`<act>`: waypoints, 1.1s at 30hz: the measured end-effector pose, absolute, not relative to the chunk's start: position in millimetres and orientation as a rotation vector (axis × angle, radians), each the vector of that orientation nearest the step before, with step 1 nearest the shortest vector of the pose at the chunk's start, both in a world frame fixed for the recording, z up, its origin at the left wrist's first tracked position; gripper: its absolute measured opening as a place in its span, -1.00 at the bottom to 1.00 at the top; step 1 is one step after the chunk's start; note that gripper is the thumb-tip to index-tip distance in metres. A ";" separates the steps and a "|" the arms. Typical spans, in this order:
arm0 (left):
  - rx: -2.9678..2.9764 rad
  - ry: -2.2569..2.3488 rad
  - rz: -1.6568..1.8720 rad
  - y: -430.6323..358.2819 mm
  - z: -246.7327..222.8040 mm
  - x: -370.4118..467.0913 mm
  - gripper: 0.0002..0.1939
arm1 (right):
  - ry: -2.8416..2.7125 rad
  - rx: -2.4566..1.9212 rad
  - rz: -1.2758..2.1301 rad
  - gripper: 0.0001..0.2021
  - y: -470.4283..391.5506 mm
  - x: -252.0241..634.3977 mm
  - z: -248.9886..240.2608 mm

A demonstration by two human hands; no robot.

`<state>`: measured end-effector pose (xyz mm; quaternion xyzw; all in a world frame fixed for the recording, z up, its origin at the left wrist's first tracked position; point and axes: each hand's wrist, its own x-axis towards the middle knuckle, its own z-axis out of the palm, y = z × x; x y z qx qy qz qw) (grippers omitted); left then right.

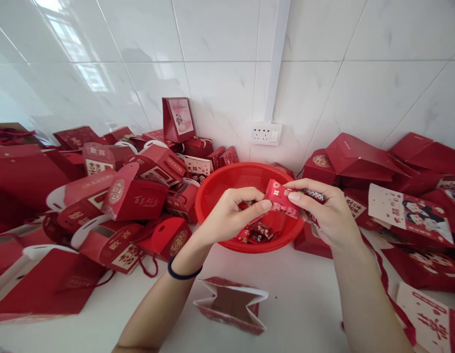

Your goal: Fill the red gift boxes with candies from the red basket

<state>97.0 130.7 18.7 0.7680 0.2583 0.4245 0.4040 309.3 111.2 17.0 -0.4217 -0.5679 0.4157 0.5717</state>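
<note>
Packet (281, 197), red with a floral print, is held up over the right-hand part of a red plastic basket (254, 246); the basket stands on the counter (304, 289) toward its back edge. Left hand (231, 213): thumb and fingers pinching the packet's left end; dark band (183, 275) around the wrist. Right hand (330, 213): thumb pressed on the packet's right part, fingers curled behind; a black-and-white dotted piece (314, 195) shows between them, its full shape hidden. Basket bottom: small wrapped pieces (262, 231), mostly red and dark, partly hidden by the left hand. Nearer the counter's front edge, below the basket, an open red paper box (233, 305) shows its brown inside. Red gift boxes (137, 196) are heaped toward the counter's left edge; more red boxes (363, 159) crowd the right side. Along the back edge rises a white tiled wall (220, 39) bearing a socket plate (266, 134).
</note>
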 end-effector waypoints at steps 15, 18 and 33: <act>1.988 0.578 1.029 133.9 19.3 91.5 -0.69 | -1.416 -1.014 0.936 -0.81 110.9 306.0 17.3; 1.992 0.587 1.018 134.8 19.7 89.3 -0.68 | -1.423 -1.000 0.967 -0.80 111.0 305.8 16.8; 2.031 0.624 0.992 143.0 17.7 83.1 -0.64 | -1.290 -0.999 1.064 -0.68 118.2 299.0 8.2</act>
